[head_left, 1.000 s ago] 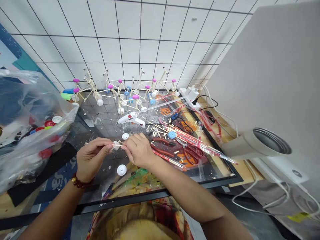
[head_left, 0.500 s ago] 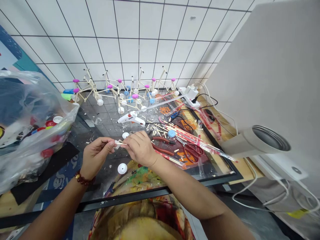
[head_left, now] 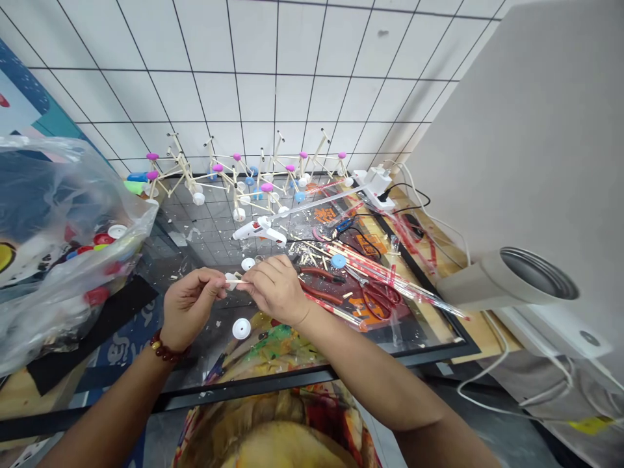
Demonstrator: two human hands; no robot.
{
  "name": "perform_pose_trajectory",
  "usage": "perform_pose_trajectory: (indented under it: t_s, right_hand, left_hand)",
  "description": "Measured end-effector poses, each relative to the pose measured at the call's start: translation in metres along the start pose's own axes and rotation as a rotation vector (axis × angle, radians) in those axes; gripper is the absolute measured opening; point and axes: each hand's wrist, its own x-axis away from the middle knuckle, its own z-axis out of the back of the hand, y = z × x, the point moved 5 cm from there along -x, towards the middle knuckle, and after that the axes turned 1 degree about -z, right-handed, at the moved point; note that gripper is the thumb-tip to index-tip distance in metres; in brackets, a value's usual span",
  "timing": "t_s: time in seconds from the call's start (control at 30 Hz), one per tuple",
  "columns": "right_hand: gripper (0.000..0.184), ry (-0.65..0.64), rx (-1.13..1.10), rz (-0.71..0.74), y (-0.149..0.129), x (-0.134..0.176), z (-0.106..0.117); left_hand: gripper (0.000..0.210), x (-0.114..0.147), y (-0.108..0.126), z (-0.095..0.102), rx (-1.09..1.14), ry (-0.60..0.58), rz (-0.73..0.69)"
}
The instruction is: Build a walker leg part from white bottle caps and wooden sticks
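My left hand (head_left: 192,302), wearing a bead bracelet, pinches a small white plastic wheel (head_left: 230,278) above the glass tabletop. From the other side, my right hand (head_left: 277,289) grips a thin pale wooden stick (head_left: 239,284) that reaches to the wheel. Whether the stick sits in the wheel's hub is too small to tell. Below the hands lies another white wheel (head_left: 241,329), and a further one (head_left: 248,264) rests just behind them. A white glue gun (head_left: 260,231) lies on its side beyond.
Several stick frames (head_left: 182,170) with pink, white and blue wheels stand along the tiled wall. On the right lie red-handled pliers (head_left: 322,294), scissors (head_left: 377,300), stick bundles (head_left: 370,270) and a power strip (head_left: 377,185). A clear plastic bag (head_left: 58,260) bulges at left.
The view has shifted slightly, moving the scene a little to the right. Both hands keep their grip; the white wheel appears turned a little at my left fingertips.
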Motion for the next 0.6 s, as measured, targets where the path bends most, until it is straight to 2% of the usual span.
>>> perform_pose_trajectory:
  t_s: [0.2, 0.23, 0.33, 0.4, 0.53, 0.6]
  right_hand:
    - [0.025, -0.017, -0.009, -0.021, 0.002, 0.0, 0.0]
    - [0.027, -0.018, -0.007, -0.024, 0.002, 0.0, 0.001]
    - [0.031, -0.019, 0.008, -0.015, -0.001, -0.002, 0.004]
    - [0.033, -0.009, 0.016, 0.0, -0.004, -0.002, 0.006]
    - [0.035, -0.018, 0.039, 0.001, -0.003, -0.002, 0.007]
    - [0.032, -0.029, 0.042, -0.004, -0.002, -0.002, 0.006]
  left_hand:
    - [0.009, 0.005, 0.018, -0.001, -0.439, 0.009, -0.453]
    - [0.01, 0.006, 0.018, -0.001, -0.462, 0.015, -0.473]
    - [0.021, 0.005, 0.012, 0.001, -0.423, 0.039, -0.378]
    - [0.026, 0.004, 0.012, 0.001, -0.385, 0.029, -0.364]
    - [0.016, 0.005, 0.02, -0.003, -0.395, -0.088, -0.478]
    - [0.011, 0.005, 0.019, -0.003, -0.364, -0.114, -0.415]
